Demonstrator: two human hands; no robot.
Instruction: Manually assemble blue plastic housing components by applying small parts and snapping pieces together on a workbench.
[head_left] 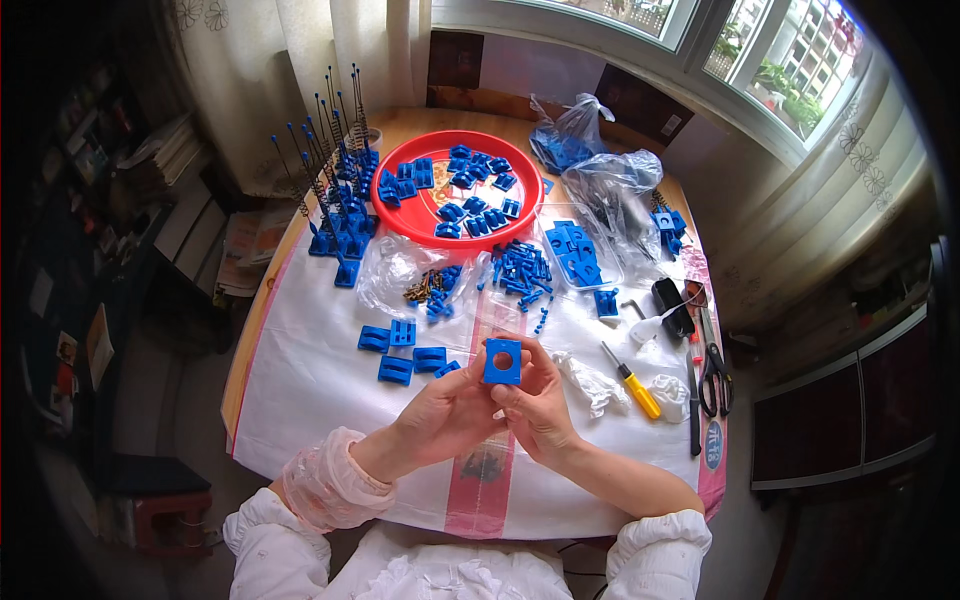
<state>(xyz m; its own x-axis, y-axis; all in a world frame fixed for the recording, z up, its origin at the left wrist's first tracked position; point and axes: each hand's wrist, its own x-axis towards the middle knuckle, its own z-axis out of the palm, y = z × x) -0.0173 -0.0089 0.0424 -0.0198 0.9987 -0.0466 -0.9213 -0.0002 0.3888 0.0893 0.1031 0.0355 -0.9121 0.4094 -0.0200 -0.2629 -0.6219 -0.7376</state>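
Above the near middle of the table, a small blue rectangular plastic part with a round hole is held upright between both hands. My left hand is closed, with its fingertips against the part's left side. My right hand pinches it from the right and below, its thumb at the lower edge. The fingers behind the part are hidden. Just beyond my left hand lie several blue curved plastic pieces, and farther off is a pile of blue pegs.
A red round tray holds several blue pieces. Blue parts with thin spring-wound rods stand at the left. Brass screws lie on a clear bag. To the right are a yellow-handled screwdriver, scissors and crumpled white material.
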